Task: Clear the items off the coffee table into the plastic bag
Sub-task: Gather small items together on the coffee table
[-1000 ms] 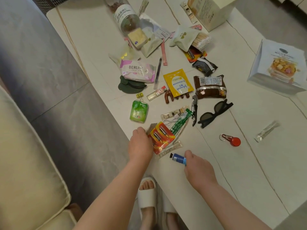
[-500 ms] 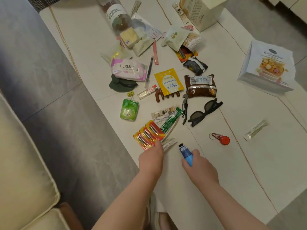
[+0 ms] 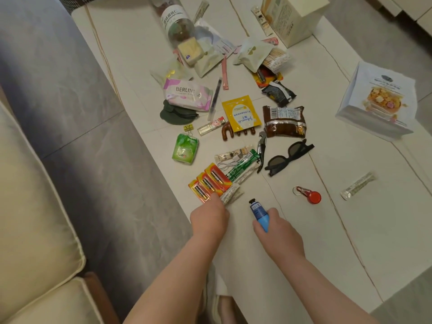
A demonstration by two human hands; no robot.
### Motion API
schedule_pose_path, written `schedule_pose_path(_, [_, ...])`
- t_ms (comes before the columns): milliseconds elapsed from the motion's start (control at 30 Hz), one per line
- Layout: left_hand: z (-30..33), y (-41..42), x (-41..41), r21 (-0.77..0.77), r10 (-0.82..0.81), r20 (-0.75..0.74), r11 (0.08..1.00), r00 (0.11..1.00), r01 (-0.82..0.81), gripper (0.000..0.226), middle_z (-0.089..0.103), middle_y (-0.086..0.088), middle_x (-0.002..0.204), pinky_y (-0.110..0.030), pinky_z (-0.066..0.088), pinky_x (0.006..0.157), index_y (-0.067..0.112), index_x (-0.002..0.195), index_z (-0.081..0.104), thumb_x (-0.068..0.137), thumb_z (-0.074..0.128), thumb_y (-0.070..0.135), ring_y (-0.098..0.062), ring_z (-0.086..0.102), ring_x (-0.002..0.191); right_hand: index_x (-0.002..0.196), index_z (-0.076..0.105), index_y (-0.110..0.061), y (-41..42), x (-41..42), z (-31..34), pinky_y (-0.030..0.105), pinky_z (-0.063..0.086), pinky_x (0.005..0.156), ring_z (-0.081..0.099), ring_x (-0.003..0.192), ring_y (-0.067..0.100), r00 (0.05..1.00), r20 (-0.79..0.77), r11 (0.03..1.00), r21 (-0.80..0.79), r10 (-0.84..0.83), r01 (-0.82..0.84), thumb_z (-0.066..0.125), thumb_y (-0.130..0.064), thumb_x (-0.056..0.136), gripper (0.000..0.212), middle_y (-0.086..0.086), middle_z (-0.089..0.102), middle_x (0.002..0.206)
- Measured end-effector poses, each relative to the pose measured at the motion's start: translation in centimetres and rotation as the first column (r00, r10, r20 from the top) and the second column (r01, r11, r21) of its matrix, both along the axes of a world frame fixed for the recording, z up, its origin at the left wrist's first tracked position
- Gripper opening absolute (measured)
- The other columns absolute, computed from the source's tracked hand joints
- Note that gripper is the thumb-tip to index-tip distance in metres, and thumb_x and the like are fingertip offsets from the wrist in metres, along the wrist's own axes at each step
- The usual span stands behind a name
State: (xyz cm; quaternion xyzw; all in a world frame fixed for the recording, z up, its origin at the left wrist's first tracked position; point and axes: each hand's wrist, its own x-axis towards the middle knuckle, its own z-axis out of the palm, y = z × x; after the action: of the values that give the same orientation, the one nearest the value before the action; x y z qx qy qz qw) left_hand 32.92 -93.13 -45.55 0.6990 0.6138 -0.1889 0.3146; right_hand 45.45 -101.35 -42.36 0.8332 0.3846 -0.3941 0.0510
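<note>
Many small items lie scattered on the white coffee table (image 3: 292,265). My left hand (image 3: 209,218) is at the near corner of an orange battery pack (image 3: 210,181), with curled fingers on its edge and against a small pale sachet (image 3: 232,195). My right hand (image 3: 278,230) grips a blue tube (image 3: 258,212) with its black cap pointing away from me. Nearby lie a green-striped sachet (image 3: 242,166), black sunglasses (image 3: 288,156), a red key ring (image 3: 309,195) and a green pack (image 3: 185,149). No plastic bag is in view.
Farther back are a brown snack bag (image 3: 284,121), a yellow sachet (image 3: 240,113), a wipes pack (image 3: 187,94), a jar (image 3: 177,22) and two boxes (image 3: 378,99) (image 3: 294,17). A clear sachet (image 3: 357,185) lies at the right. A cream sofa (image 3: 30,218) stands at the left.
The battery pack, tilted up in my left hand a second ago, now lies flat, and that hand has slid to its near corner. My right hand has turned the blue tube's cap away from me.
</note>
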Motion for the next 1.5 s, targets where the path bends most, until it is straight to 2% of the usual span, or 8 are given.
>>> schedule_pose_path(300, [7.3,-0.3,-3.4,-0.122,0.157,0.030,0.981,0.987,-0.153,0.032,0.054,-0.010,0.109,-0.036,0.045,0.081,0.010,0.111,0.050,0.097,0.031,0.031,-0.026,0.054,0.099,0.108,0.044,-0.020,2.3,-1.8,5.6,0.033,0.055,0.063,0.067,0.069,0.019,0.970,-0.216,0.993,0.012,-0.109,0.114,0.054,-0.043,0.090,0.031,0.004,0.061,0.089])
schedule_pose_path(433, [11.2,0.4,-5.9,-0.242,0.524,0.201,0.846,0.828,-0.476,0.020,0.059,-0.016,0.109,-0.034,0.049,0.080,0.008,0.107,0.046,0.095,0.038,0.023,-0.035,0.060,0.099,0.107,0.045,-0.017,4.6,-4.4,8.8,0.029,0.054,0.053,0.062,0.051,0.017,0.907,-0.398,0.987,0.018,-0.138,0.158,0.060,-0.037,0.089,0.031,0.007,0.059,0.082])
schedule_pose_path(533, [14.3,0.9,-8.6,-0.258,0.653,0.274,0.757,0.706,-0.600,0.019,0.060,-0.016,0.111,-0.032,0.042,0.076,0.007,0.112,0.042,0.098,0.037,0.020,-0.035,0.059,0.104,0.115,0.041,-0.022,6.7,-7.3,11.0,0.030,0.053,0.057,0.060,0.054,0.016,0.887,-0.459,0.996,0.040,-0.047,0.074,0.055,-0.030,0.092,0.028,0.007,0.057,0.088])
schedule_pose_path(733, [17.8,1.2,-17.1,-0.130,0.663,0.259,0.744,0.702,-0.655,0.042,0.052,-0.015,0.132,-0.032,0.037,0.090,0.013,0.134,0.044,0.103,0.024,0.034,-0.034,0.050,0.120,0.128,0.045,-0.019,9.9,-15.2,14.3,0.042,0.054,0.074,0.063,0.078,0.024,0.831,-0.512,0.976,0.134,0.217,-0.172,0.049,-0.008,0.090,0.040,0.006,0.059,0.092])
schedule_pose_path(867, [19.4,0.8,-24.3,-0.093,0.798,0.263,0.580,0.542,-0.809,0.041,0.053,-0.020,0.131,-0.038,0.040,0.098,0.005,0.128,0.049,0.104,0.020,0.022,-0.035,0.050,0.120,0.120,0.051,-0.012,11.2,-21.9,15.7,0.021,0.049,0.050,0.060,0.057,0.012,0.805,-0.529,0.963,0.167,0.269,-0.212,0.052,-0.009,0.093,0.028,0.010,0.059,0.089])
schedule_pose_path(1167, [20.5,-2.2,-41.8,-0.096,0.918,0.392,0.107,0.061,-0.990,0.034,0.064,-0.008,0.083,-0.039,0.053,0.078,0.016,0.086,0.052,0.097,0.042,0.046,-0.029,0.062,0.077,0.093,0.052,-0.010,11.2,-39.1,18.6,0.021,0.043,0.046,0.057,0.045,0.015,0.752,-0.516,0.908,0.147,0.409,-0.393,0.052,-0.031,0.094,0.021,0.005,0.066,0.064])
schedule_pose_path(1333, [20.5,-3.2,-51.0,-0.035,0.932,0.362,0.000,-0.012,-0.999,0.043,0.063,-0.016,0.115,-0.035,0.044,0.082,0.005,0.121,0.050,0.100,0.035,0.040,-0.033,0.061,0.104,0.075,0.044,-0.015,10.8,-48.3,19.2,0.029,0.035,0.056,0.048,0.058,0.019,0.676,-0.341,0.753,0.195,0.653,-0.629,0.043,-0.046,0.094,0.037,0.003,0.055,0.067])
schedule_pose_path(1500, [19.9,-2.5,-57.6,-0.024,0.959,0.283,-0.016,-0.023,-1.000,0.035,0.056,-0.018,0.128,-0.034,0.041,0.086,0.000,0.129,0.043,0.102,0.035,0.022,-0.034,0.054,0.115,0.112,0.051,-0.007,11.1,-55.8,18.8,0.029,0.037,0.058,0.049,0.061,0.016,0.628,-0.425,0.742,0.182,0.651,-0.646,0.037,-0.020,0.097,0.024,0.008,0.061,0.083])
